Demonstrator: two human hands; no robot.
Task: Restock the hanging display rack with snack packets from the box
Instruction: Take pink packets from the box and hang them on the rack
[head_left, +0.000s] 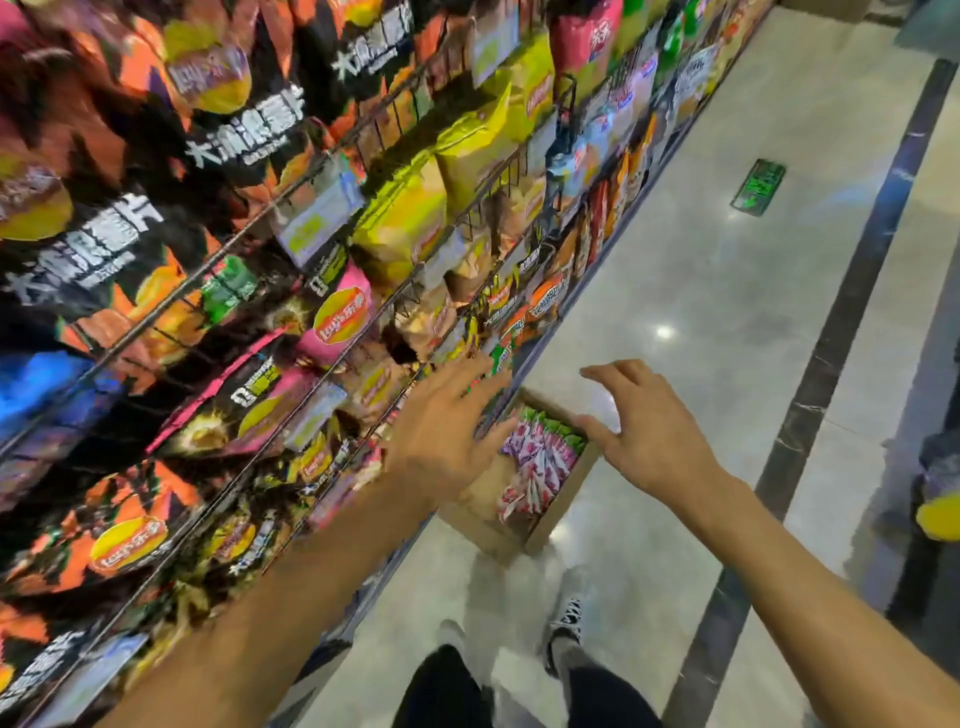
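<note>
A brown cardboard box (558, 506) stands open on the floor beside the rack's foot. Inside it lie several pink, purple and green snack packets (540, 457). My left hand (447, 431) hovers over the box's left side with fingers spread and holds nothing. My right hand (644, 431) reaches out above the box's right edge, fingers loosely bent, also empty. The hanging display rack (249, 291) fills the left of the view, its wire rows full of crisp bags.
The polished grey floor (701, 291) stretches to the right, crossed by a dark stripe (852, 312) with a green floor sign (758, 187) beside it. My shoes (566, 618) stand just behind the box. A dark object with a yellow part (940, 514) sits at the right edge.
</note>
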